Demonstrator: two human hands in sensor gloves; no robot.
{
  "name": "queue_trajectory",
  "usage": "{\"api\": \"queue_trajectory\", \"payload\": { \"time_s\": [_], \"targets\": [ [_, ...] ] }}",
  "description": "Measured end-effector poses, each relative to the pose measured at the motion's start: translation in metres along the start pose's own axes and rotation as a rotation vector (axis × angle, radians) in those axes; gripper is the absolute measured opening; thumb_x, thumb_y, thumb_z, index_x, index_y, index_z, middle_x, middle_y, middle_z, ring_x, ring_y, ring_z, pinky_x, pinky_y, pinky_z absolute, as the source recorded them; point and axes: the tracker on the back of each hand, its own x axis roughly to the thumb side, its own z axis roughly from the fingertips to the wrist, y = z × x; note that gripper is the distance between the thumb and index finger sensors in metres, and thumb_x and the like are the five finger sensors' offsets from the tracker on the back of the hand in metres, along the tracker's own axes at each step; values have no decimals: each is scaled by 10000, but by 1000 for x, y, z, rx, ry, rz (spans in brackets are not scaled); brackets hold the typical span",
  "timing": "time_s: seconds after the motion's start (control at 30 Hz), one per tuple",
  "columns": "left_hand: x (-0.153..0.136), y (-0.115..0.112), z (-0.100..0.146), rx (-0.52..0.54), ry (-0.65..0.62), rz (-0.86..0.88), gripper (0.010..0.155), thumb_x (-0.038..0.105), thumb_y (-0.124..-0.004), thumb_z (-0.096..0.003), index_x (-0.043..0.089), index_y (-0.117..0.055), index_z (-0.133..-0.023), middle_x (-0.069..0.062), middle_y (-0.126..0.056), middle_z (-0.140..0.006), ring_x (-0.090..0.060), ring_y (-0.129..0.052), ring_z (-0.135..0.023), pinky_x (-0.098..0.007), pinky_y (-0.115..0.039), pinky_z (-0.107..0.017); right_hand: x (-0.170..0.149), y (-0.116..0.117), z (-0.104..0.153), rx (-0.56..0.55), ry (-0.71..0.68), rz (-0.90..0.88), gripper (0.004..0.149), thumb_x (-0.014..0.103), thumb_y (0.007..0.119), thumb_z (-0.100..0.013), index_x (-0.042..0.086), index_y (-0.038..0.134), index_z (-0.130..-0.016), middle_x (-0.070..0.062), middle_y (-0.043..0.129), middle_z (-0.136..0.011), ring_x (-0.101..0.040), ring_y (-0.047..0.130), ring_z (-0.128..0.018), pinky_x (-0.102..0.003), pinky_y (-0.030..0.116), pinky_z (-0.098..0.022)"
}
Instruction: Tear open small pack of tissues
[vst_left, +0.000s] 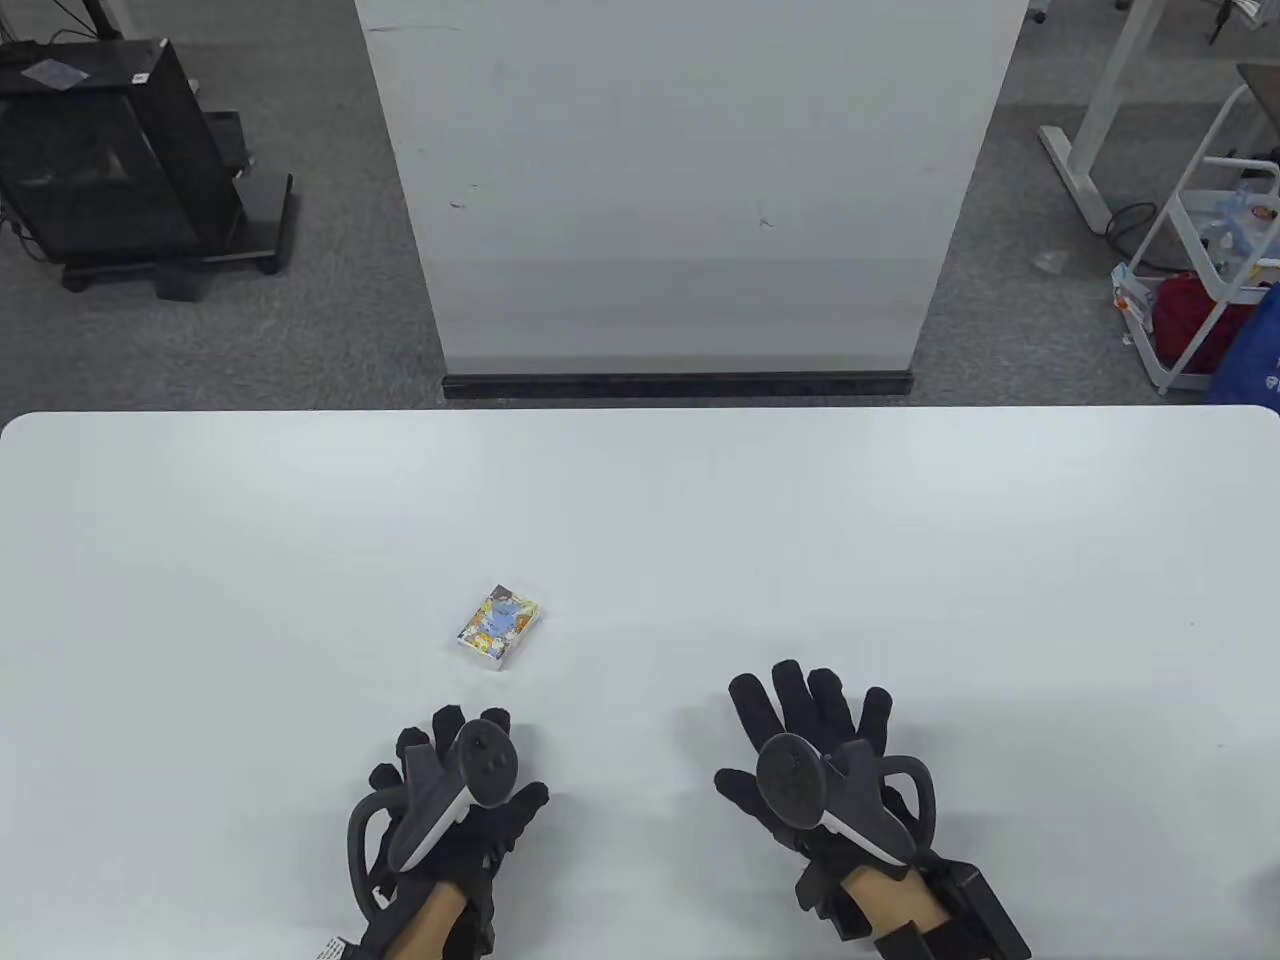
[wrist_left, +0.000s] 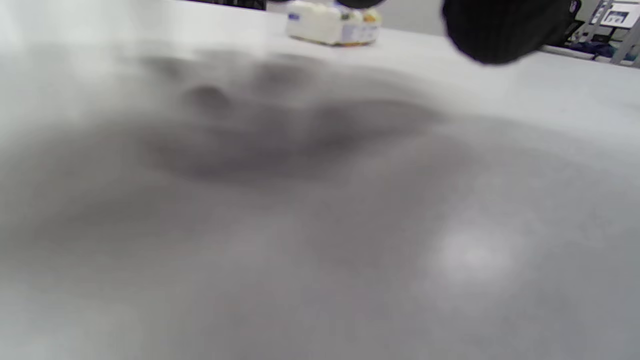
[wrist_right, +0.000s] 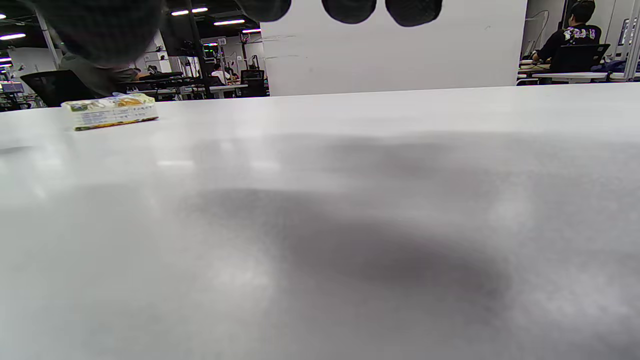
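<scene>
**Tissue pack ahead of left hand, untouched**

Small tissue pack (vst_left: 499, 626) lies flat on the white bench (vst_left: 900, 560), just beyond the left hand (vst_left: 455, 790) and slightly to its right. Long axis runs diagonally, far end angled right. Right hand (vst_left: 815, 760) sits farther off, pack up-left of it. Both hands' fingers spread, holding nothing. Left hand is nearer, likely reaches first.

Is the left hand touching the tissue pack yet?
Apart. The table view shows bare table between the left hand and the tissue pack.
</scene>
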Motion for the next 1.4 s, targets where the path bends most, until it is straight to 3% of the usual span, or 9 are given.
{"api": "queue_trajectory", "payload": {
  "time_s": [0.17, 0.27, 0.53, 0.77, 1.0, 1.17, 1.3, 1.4],
  "targets": [
    [0, 6, 1, 30, 9, 27, 797, 641, -664, -475, 377, -268, -1114, -117, -194, -1213, -536, -253, -1097, -729, -272, -754, 2, 0, 1, 9, -6, -1, 884, 701, 722, -445, 370, 398, -1198, -84, 364, -1262, -452, 407, -1136, -764, 266, -719],
    [6, 19, -5, 116, -6, 31, 811, 646, -684, -470, 370, -283, -1118, -120, -214, -1217, -537, -288, -1098, -724, -299, -758, 2, -4, 2, -9, -4, -18, 885, 699, 724, -444, 370, 398, -1198, -82, 367, -1262, -451, 409, -1136, -761, 261, -723],
    [32, 59, -45, 257, 27, 27, 870, 645, -757, -446, 342, -306, -1125, -106, -288, -1224, -521, -357, -1105, -716, -339, -765, 0, -4, 2, -18, 6, -5, 886, 699, 726, -442, 369, 400, -1197, -84, 377, -1260, -449, 425, -1133, -761, 265, -721],
    [33, 62, -90, 241, 192, 53, 909, 601, -818, -443, 321, -283, -1123, -88, -309, -1225, -503, -360, -1115, -714, -336, -775, 1, -11, 1, -34, 22, -40, 886, 696, 732, -443, 371, 400, -1197, -82, 382, -1261, -448, 427, -1134, -761, 264, -724],
    [13, 55, -120, 127, 337, 92, 909, 563, -847, -452, 306, -291, -1122, -89, -332, -1222, -507, -361, -1114, -717, -327, -776, 0, -11, 0, -30, 28, -43, 878, 691, 736, -443, 363, 424, -1196, -74, 458, -1246, -439, 464, -1126, -757, 271, -726],
    [8, 48, -128, 29, 336, 84, 899, 537, -852, -465, 311, -280, -1120, -65, -356, -1222, -508, -348, -1118, -726, -304, -775, 0, -9, -1, -16, 30, -34, 870, 686, 737, -447, 359, 437, -1195, -77, 480, -1239, -436, 481, -1121, -759, 276, -724],
    [10, 46, -127, 75, 284, 99, 758, 466, -834, -497, 342, -393, -1102, -26, -531, -1180, -450, -502, -1096, -708, -339, -782, 0, -9, -1, -15, 30, -34, 862, 681, 740, -448, 358, 449, -1192, -75, 493, -1235, -435, 492, -1118, -756, 277, -726],
    [14, 46, -122, 114, 253, 87, 740, 444, -850, -492, 306, -448, -1098, -38, -597, -1138, -416, -587, -1055, -697, -376, -780, 0, -9, -1, -16, 31, -36, 858, 678, 742, -450, 357, 456, -1192, -73, 508, -1231, -430, 505, -1115, -756, 281, -725]
  ]
}}
